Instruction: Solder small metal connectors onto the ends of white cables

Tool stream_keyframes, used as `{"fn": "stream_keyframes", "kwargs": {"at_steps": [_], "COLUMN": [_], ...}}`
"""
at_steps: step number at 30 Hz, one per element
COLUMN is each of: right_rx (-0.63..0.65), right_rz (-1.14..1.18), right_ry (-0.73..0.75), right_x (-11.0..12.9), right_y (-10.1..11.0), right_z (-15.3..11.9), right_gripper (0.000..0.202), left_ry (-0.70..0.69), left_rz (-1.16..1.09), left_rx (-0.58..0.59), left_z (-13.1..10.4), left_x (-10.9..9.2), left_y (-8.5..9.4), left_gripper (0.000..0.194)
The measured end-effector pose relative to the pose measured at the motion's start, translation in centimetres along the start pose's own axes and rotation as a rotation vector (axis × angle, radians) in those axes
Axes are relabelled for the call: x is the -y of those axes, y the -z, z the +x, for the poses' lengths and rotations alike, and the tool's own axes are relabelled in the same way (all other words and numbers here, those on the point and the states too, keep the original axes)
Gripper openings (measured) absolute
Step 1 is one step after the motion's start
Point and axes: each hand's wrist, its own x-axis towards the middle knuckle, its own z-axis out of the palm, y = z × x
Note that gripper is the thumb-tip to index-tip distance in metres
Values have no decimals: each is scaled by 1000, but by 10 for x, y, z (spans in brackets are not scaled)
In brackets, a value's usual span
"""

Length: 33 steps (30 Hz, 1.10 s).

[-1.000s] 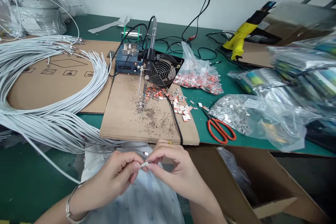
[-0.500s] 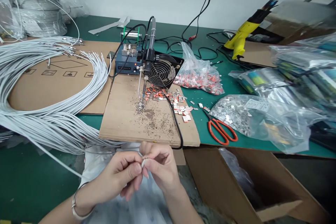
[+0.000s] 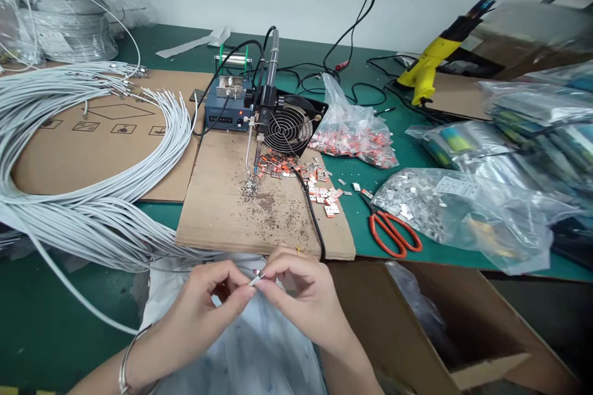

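Low in front of me, both hands meet above my lap, near the front edge of the cardboard sheet [image 3: 208,222]. Between thumb and forefinger, my left hand [image 3: 204,308] pinches the end of a white cable [image 3: 254,281]. My right hand [image 3: 306,296], with a ring on one finger, pinches the tip of that same end. A small dark reddish bit shows at the tip, too small to make out. Beyond the hands, a soldering iron [image 3: 269,86] stands in a holder, its point down over a heap of solder crumbs [image 3: 250,188].
A thick bundle of white cables [image 3: 152,182] curves across the left. Behind are a blue soldering station [image 3: 225,114] and a fan [image 3: 288,131]. Small orange-and-white connectors [image 3: 319,191] lie scattered. Red-handled scissors [image 3: 393,234], a bag of metal pieces [image 3: 412,203] and an open carton [image 3: 445,333] are right.
My right hand has turned and shifted slightly right, its fingers straighter. The cable end now lies more level between the fingertips. My left hand still pinches it.
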Motion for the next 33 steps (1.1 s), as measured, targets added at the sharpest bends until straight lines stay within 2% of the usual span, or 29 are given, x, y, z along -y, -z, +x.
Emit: {"fn": "stream_keyframes", "kwargs": {"at_steps": [6, 9, 13, 15, 17, 18, 21, 22, 24, 27, 33], "right_rx": [-8, -47, -72, 26, 87, 50, -283, -337, -334, -248, -144], "right_rz": [78, 83, -181, -326, -465, -556, -938, -1051, -1228, -1376, -1422], "right_ry": [-46, 42, 249, 336, 340, 305, 132, 49, -79, -135, -28], "right_x": [-4, -8, -4, 2, 6, 7, 0, -4, -13, -23, -21], "right_y": [0, -7, -9, 2, 23, 37, 81, 94, 113, 121, 113], "right_z": [-1, -4, -5, -2, 5, 9, 28, 35, 47, 58, 60], "right_gripper": [9, 11, 13, 9, 10, 12, 17, 19, 20, 24, 13], "left_ry": [-14, 42, 146, 150, 161, 175, 211, 206, 179, 130, 125], "left_rz": [64, -25, -251, -353, -437, -470, -535, -554, -586, -570, -486], "left_rx": [11, 6, 54, 66, 21, -19, -141, -161, -186, -195, -153], "left_z": [0, 2, 5, 5, 6, 6, 8, 9, 11, 16, 21], "left_x": [2, 5, 13, 14, 13, 11, 8, 8, 10, 14, 17], "left_y": [0, -1, -3, -3, -1, 1, 6, 8, 11, 16, 26], "left_gripper": [26, 29, 35, 35, 33, 32, 30, 29, 26, 22, 19]}}
